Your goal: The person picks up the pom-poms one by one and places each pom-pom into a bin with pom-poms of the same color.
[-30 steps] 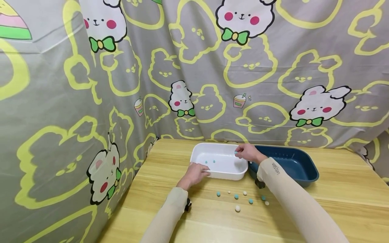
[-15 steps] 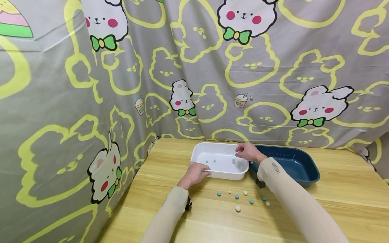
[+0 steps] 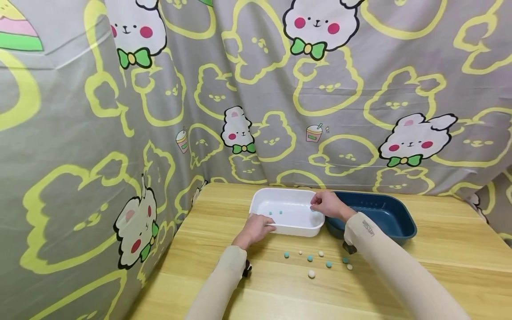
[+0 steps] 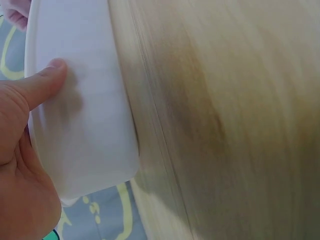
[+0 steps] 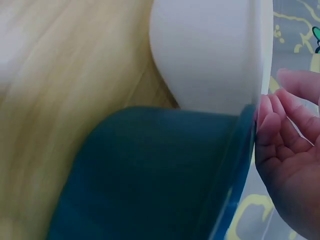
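My left hand grips the front-left rim of a white plastic basin. In the left wrist view its thumb lies against the basin's outer wall. Two small blue balls sit on the basin floor towards the left. Over the basin's right end is my right hand, with loosely bent fingers; a bit of blue shows just under its fingertips in the head view. The right wrist view shows that hand beside the rims of both basins, with no ball visible between its fingers.
A dark blue basin stands against the white one's right side, partly behind the right forearm. In front lie several small blue balls and white balls on the wooden table. A patterned curtain hangs behind and at left.
The right hand held a small blue ball one second ago, then let it drop into the white basin. That hand has since shifted slightly. The left hand has stayed on the rim.
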{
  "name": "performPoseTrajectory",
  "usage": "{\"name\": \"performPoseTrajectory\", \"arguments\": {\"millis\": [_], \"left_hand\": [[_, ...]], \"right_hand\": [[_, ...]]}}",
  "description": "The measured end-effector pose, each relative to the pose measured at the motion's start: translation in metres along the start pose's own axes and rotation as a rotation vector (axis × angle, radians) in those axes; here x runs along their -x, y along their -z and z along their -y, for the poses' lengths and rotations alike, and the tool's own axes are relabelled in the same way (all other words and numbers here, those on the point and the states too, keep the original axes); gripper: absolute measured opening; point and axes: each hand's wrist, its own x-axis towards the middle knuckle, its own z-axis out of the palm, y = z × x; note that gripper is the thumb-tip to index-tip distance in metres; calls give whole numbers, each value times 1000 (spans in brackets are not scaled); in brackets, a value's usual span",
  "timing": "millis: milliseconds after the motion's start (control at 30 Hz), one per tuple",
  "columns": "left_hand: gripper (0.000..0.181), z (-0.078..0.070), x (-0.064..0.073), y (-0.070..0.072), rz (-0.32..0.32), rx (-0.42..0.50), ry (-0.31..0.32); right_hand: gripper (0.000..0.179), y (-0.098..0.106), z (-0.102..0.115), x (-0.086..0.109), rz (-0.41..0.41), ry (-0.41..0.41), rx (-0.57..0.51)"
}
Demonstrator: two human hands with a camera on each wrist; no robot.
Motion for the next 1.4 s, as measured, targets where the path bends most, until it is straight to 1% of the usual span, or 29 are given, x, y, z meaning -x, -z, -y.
{"name": "performPoseTrajectory", "arguments": {"millis": [100, 167, 300, 433, 667, 800, 900, 1100, 1233, 1400], "left_hand": [[13, 1, 1, 0, 3, 2, 4], [13, 1, 1, 0, 2, 3, 5], [12, 3, 0, 0, 5, 15, 9], [12, 3, -1, -2, 11, 26, 6], [11, 4, 0, -3, 9, 9, -8], [12, 4, -1, -2, 29, 20, 12], [13, 2, -1, -1, 42, 36, 28], [12, 2, -1, 1, 28, 37, 16], [13, 2, -1, 1, 32, 48, 24], [12, 1, -1, 0, 30, 53, 24]], "right_hand": [[6, 2, 3, 10, 5, 20, 34], [6, 5, 4, 17, 7, 52, 53], [5, 11, 8, 36, 13, 104, 51], [5, 15, 7, 56, 22, 147, 43], [4, 16, -2, 88, 38, 165, 58], [6, 18, -5, 102, 43, 192, 44], [4, 20, -7, 112, 51, 212, 34], [6, 19, -14, 128, 53, 273, 60], [6, 15, -22, 137, 73, 291, 79], [6, 9, -30, 145, 89, 331, 78]]}}
